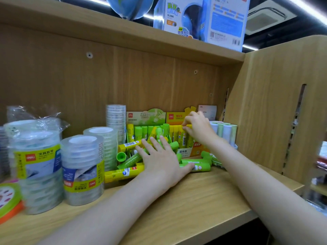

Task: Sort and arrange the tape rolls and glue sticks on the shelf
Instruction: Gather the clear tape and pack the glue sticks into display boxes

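Observation:
Several green and yellow glue sticks lie loose in a heap on the wooden shelf. My left hand lies flat on that heap, fingers spread and straight. Behind stand a green display box and a yellow display box with upright sticks. My right hand reaches into the yellow box, its fingertips curled onto the tops of the upright yellow glue sticks. Stacks of clear tape rolls in shrink wrap stand at the left.
A taller tape stack stands against the back panel. Pale pastel glue sticks stand upright at the right, by the shelf's side wall. A green and orange tape roll lies at the far left. Boxed globes sit on the board above.

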